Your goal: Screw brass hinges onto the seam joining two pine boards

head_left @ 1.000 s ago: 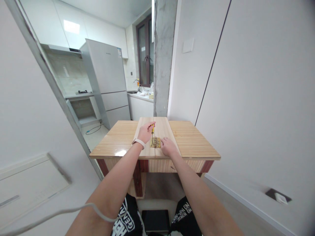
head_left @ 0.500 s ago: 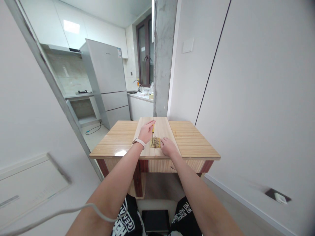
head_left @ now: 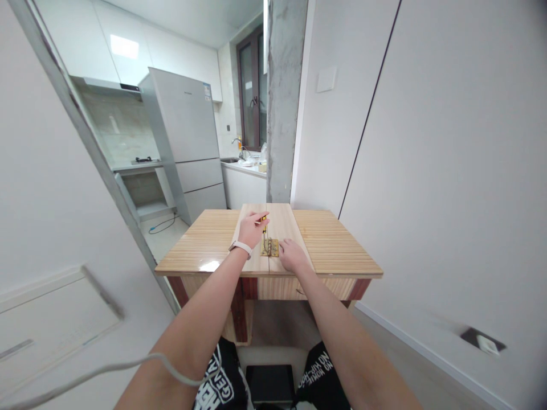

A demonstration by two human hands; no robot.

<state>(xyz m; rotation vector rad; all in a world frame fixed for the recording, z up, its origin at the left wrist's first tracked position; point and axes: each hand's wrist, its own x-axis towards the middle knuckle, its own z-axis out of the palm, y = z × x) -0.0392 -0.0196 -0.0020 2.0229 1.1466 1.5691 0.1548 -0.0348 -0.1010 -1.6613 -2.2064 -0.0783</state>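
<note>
My left hand [head_left: 252,226] grips the yellow and black handle of a screwdriver [head_left: 264,222] between thumb and fingers. The screwdriver's shaft points down to the left leaf of a brass-coloured hinge [head_left: 269,247]. This hinge lies across the seam between two pale boards [head_left: 282,219] on the desk. My right hand [head_left: 293,254] rests at the hinge's right edge with its fingers curled; whether they pinch the leaf or only press it is hidden. Screws in the hinge are too small to make out.
The wooden desk [head_left: 346,245] stands before me, with a drawer front [head_left: 282,288] below its top. A dark tablet-like slab [head_left: 270,382] lies between my knees. A pale cable [head_left: 128,364] crosses my left forearm. Walls flank both sides; a fridge [head_left: 183,125] stands beyond.
The fingers of my left hand have gone from stretched out beside the screwdriver to bent around its handle. My right hand stays at the hinge.
</note>
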